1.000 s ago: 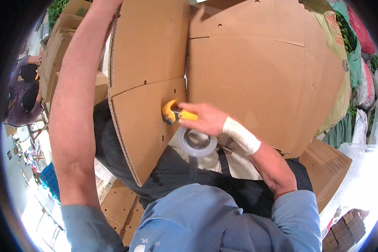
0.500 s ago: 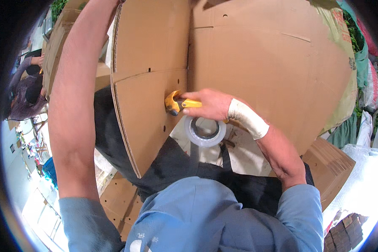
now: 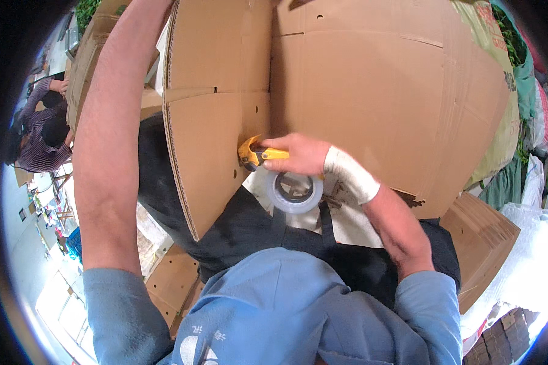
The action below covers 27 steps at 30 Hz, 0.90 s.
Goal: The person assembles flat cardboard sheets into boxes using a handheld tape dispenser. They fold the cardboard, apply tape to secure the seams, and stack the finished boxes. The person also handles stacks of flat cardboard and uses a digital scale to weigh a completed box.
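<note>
My right hand [image 3: 298, 154], with a white wrap at the wrist, closes around the yellow handle of a tape dispenser [image 3: 249, 153]. The dispenser's head is up against the left panel of a large brown cardboard box [image 3: 219, 55], near its lower inner edge. Below my fingers hangs a wide roll of clear tape [image 3: 275, 199]. My left arm [image 3: 112, 140] reaches up along the box's outer left side, and its hand is cut off by the top edge of the view. A second, broad cardboard panel [image 3: 371, 103] spreads out to the right, behind my right hand.
More cardboard boxes stand at lower right [image 3: 484, 243] and lower left [image 3: 172, 277]. Woven sacks [image 3: 490, 73] and clear plastic sheeting [image 3: 523, 255] lie along the right. At the far left a person in a striped top [image 3: 45, 137] handles cardboard.
The box panels have shifted slightly left and up in the view. My right hand, still gripping the dispenser, sits a little farther left. The person at far left has moved slightly.
</note>
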Each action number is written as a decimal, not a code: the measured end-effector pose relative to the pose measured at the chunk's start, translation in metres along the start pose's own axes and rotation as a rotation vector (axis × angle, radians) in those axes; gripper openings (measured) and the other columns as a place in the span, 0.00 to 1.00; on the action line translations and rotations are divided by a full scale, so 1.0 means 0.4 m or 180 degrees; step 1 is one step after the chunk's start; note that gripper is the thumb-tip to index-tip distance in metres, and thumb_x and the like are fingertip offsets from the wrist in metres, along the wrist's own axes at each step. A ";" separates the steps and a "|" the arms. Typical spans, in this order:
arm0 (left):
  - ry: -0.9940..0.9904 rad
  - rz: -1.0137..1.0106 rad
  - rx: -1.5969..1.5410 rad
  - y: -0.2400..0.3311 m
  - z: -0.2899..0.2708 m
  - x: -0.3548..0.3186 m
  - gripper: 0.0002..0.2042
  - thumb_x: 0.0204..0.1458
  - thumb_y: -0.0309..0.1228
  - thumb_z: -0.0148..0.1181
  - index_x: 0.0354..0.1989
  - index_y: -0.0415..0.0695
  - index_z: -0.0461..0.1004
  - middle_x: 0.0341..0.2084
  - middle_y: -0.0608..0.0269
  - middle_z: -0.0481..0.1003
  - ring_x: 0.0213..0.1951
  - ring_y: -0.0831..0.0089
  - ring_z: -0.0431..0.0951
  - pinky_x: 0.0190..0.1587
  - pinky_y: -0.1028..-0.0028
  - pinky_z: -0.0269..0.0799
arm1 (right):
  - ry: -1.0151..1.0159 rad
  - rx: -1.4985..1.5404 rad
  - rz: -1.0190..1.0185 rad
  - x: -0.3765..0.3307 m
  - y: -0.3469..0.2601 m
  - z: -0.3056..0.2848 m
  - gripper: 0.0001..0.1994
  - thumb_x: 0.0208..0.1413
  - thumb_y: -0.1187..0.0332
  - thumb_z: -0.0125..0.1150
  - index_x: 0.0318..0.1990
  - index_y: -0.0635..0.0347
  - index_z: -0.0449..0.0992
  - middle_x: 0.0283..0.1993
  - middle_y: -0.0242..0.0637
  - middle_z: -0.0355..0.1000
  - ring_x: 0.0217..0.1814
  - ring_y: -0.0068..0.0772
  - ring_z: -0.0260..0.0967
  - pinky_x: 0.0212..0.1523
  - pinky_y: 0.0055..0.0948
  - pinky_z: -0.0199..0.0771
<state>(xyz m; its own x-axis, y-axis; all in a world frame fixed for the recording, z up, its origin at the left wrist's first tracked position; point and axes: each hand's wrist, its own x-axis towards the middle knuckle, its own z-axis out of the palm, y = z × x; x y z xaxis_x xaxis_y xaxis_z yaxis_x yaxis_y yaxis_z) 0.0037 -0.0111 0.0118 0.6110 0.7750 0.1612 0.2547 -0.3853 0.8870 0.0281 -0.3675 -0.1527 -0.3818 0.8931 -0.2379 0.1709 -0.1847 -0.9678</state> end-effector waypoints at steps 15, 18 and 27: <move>-0.0298 -0.0238 -0.0766 -0.039 0.057 0.018 0.23 0.56 0.22 0.50 0.62 0.38 0.71 0.49 0.59 0.78 0.44 0.70 0.80 0.49 0.68 0.75 | -0.1980 -0.0341 0.1016 -0.063 0.107 -0.085 0.31 0.58 0.41 0.60 0.65 0.45 0.73 0.49 0.43 0.80 0.50 0.38 0.76 0.54 0.39 0.74; -0.0020 -0.0785 0.0551 -0.063 -0.009 0.035 0.25 0.59 0.42 0.60 0.63 0.45 0.73 0.51 0.62 0.78 0.48 0.75 0.77 0.51 0.75 0.72 | -0.1229 -0.0590 0.1315 -0.215 -0.036 -0.172 0.33 0.59 0.41 0.59 0.68 0.44 0.69 0.57 0.48 0.76 0.58 0.43 0.74 0.60 0.38 0.72; -0.0753 -0.1779 -0.0635 0.033 0.014 -0.046 0.19 0.55 0.43 0.61 0.48 0.42 0.76 0.40 0.60 0.78 0.42 0.71 0.78 0.44 0.70 0.74 | 0.1865 0.0245 0.1808 -0.778 -0.266 -0.292 0.32 0.62 0.52 0.61 0.68 0.60 0.66 0.47 0.35 0.77 0.45 0.23 0.73 0.47 0.27 0.76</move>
<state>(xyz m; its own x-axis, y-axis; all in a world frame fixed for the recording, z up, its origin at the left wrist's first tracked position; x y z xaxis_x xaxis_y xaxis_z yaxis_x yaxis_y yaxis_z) 0.0000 -0.0331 0.0182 0.5811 0.6917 -0.4287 0.4524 0.1633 0.8767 0.2351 -0.5780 0.0339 0.2844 0.7204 -0.6326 0.1245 -0.6820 -0.7207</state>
